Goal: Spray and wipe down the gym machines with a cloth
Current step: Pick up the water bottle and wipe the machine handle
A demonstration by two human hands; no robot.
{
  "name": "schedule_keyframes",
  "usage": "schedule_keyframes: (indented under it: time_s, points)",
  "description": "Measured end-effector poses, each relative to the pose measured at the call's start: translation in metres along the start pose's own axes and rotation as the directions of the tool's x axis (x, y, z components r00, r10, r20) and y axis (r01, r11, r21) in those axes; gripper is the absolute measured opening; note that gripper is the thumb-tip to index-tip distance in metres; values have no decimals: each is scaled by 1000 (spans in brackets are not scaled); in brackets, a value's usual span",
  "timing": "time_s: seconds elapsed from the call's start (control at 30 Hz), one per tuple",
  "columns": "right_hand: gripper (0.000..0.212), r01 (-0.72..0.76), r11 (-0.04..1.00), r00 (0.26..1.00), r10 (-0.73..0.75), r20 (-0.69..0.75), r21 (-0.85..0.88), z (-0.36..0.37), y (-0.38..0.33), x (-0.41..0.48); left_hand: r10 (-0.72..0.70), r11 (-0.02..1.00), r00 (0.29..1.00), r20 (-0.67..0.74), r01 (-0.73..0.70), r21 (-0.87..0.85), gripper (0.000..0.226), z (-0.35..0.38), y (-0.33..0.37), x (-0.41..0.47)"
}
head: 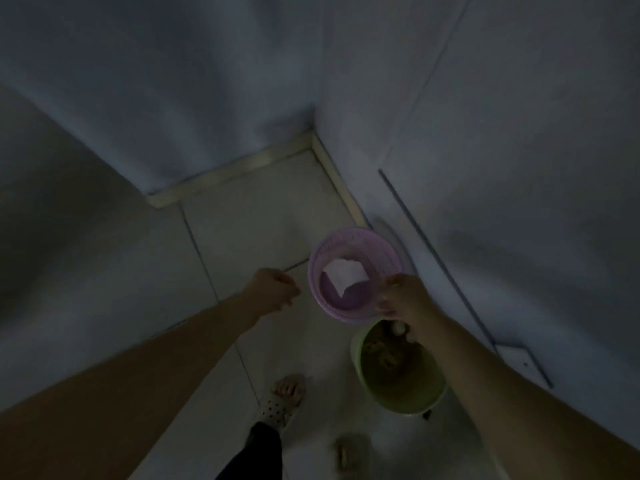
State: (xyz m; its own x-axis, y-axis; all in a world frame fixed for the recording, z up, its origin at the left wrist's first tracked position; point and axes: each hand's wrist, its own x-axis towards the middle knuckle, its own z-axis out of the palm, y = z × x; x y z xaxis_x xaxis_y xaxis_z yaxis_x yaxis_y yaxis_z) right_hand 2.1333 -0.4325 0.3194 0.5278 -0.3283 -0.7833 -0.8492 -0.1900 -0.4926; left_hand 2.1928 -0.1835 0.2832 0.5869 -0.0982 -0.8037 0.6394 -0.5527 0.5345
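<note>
The scene is dim. My right hand (403, 297) grips the near rim of a round purple slotted basket (353, 244), held above the floor. Inside the basket lies a white cloth (341, 275). My left hand (273, 289) hangs to the left of the basket with its fingers curled, holding nothing that I can see. No spray bottle and no gym machine is in view.
A green bin (398, 393) with brownish contents stands on the tiled floor (242, 230) below my right forearm. My foot in a perforated sandal (282, 400) is near the bottom centre. Pale walls meet in a corner (313, 133) ahead.
</note>
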Motion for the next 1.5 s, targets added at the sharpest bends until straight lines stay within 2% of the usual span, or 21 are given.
schedule_keyframes:
  time_s: [0.13, 0.3, 0.43, 0.57, 0.7, 0.8, 0.83, 0.87, 1.03, 1.2, 1.33, 1.5]
  points:
    - [14, 94, 996, 990, -92, 108, -11, 14, -74, -95, 132, 980, 984, -116, -148, -137, 13, -54, 20, -112]
    - [12, 421, 907, 889, -413, 199, -1, 59, -123, -238, 197, 895, 947, -253, -279, -347, 19, -111, 3, -275]
    - [9, 588, 808, 738, -553, 388, 33, 145, -167, -369, 196, 789, 839, -507, -443, -426, 13, -194, -46, -418]
    - [10, 728, 680, 530, -637, 560, 85, 249, -192, -506, 142, 706, 700, -700, -567, -424, 7, -281, -118, -540]
    - [19, 827, 539, 320, -688, 652, 162, 373, -199, -653, 62, 696, 526, -848, -632, -342, 4, -371, -227, -663]
    - [14, 838, 482, 189, -696, 693, 256, 477, -187, -766, 20, 718, 416, -909, -639, -277, 8, -439, -321, -759]
    - [13, 847, 455, 153, -702, 696, 273, 492, -186, -786, 14, 726, 399, -917, -634, -265, 9, -449, -332, -777]
    - [13, 845, 433, 92, -696, 712, 315, 531, -181, -824, -13, 735, 362, -932, -628, -254, 10, -469, -363, -810]
    - [14, 808, 421, -42, -657, 753, 412, 671, -157, -967, -101, 743, 221, -970, -632, -221, 3, -553, -486, -925]
    - [13, 820, 354, -176, -592, 787, 450, 790, -147, -1070, -184, 798, 71, -980, -571, -191, 5, -616, -588, -1003]
    - [12, 823, 304, -254, -559, 789, 480, 887, -145, -1122, -236, 838, -31, -971, -513, -187, 10, -666, -659, -1042]
    - [12, 827, 278, -291, -531, 796, 488, 1032, -160, -1171, -272, 892, -82, -959, -395, -220, 11, -769, -755, -1067]
